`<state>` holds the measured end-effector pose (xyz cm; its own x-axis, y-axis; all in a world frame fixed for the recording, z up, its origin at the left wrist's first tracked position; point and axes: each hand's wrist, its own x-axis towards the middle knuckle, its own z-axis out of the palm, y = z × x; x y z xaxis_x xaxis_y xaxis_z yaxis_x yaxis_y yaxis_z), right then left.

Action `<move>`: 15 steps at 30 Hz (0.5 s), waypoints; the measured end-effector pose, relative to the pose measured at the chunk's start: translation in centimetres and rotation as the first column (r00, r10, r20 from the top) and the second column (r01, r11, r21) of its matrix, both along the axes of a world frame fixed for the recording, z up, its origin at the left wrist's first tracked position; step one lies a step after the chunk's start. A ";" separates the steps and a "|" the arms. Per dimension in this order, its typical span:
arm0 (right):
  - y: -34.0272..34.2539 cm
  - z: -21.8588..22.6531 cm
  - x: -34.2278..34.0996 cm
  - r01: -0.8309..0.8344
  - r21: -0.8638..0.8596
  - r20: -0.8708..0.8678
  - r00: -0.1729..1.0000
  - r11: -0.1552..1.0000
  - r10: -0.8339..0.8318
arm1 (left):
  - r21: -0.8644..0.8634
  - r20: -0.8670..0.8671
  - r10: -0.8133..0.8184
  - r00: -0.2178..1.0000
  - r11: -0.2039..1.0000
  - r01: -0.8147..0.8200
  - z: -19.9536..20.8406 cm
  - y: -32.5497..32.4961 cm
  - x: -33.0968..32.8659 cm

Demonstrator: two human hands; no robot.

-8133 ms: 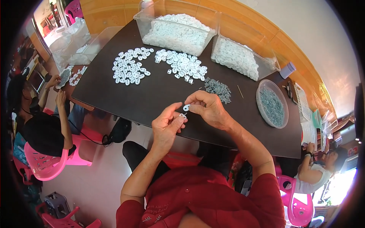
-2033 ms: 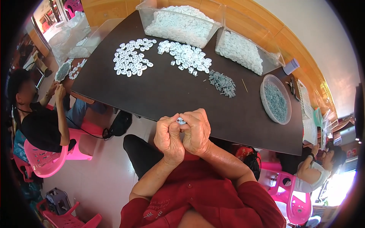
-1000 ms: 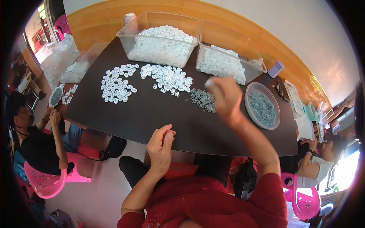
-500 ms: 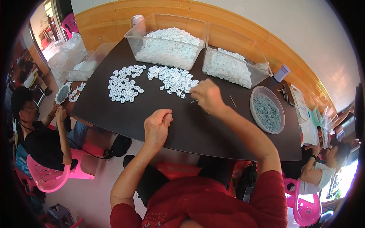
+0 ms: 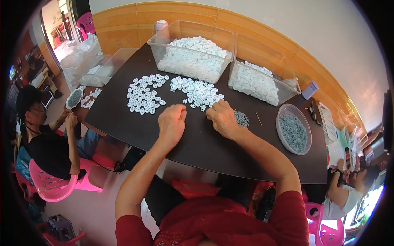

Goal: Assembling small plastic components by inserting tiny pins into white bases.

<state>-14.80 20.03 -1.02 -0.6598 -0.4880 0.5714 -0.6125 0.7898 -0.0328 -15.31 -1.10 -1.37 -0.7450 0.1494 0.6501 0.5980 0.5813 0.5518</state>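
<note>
My left hand [image 5: 171, 124] is closed with its fingers curled, near the middle of the dark table [image 5: 193, 143]; what it holds, if anything, is hidden. At the near edge of a heap of small white plastic pieces [image 5: 199, 92], my right hand [image 5: 224, 119] has its fingers pinched together, their tips hidden behind the hand. Farther left lies a spread of white oval plastic pieces [image 5: 143, 98] with holes in them. Close to the right hand's outer side sits a small pile of grey screw-like pins [image 5: 241, 119].
Two clear bins [image 5: 193, 55] [image 5: 262, 78] of white pieces stand at the back. On the right are a round tub [image 5: 308, 143] of grey pins, a thin stick [image 5: 259, 119] and a purple bottle [image 5: 310, 90]. One person [image 5: 49, 143] sits left, another [image 5: 344, 197] right.
My left hand has moved up toward the white pieces. The right hand has drawn nearer, uncovering the grey pin pile. The whole view has shifted slightly.
</note>
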 end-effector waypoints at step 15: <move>0.8 0.3 1.8 -0.015 -0.192 0.068 0.997 0.981 0.029 | -0.486 -0.058 -0.234 0.971 0.856 0.177 0.8 1.2 0.4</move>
<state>-12.97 20.86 -0.75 -0.6921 -0.3892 0.6079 -0.6203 0.7514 -0.2252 -14.88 0.07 -0.61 -0.5905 0.6021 0.5374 0.7735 0.6121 0.1642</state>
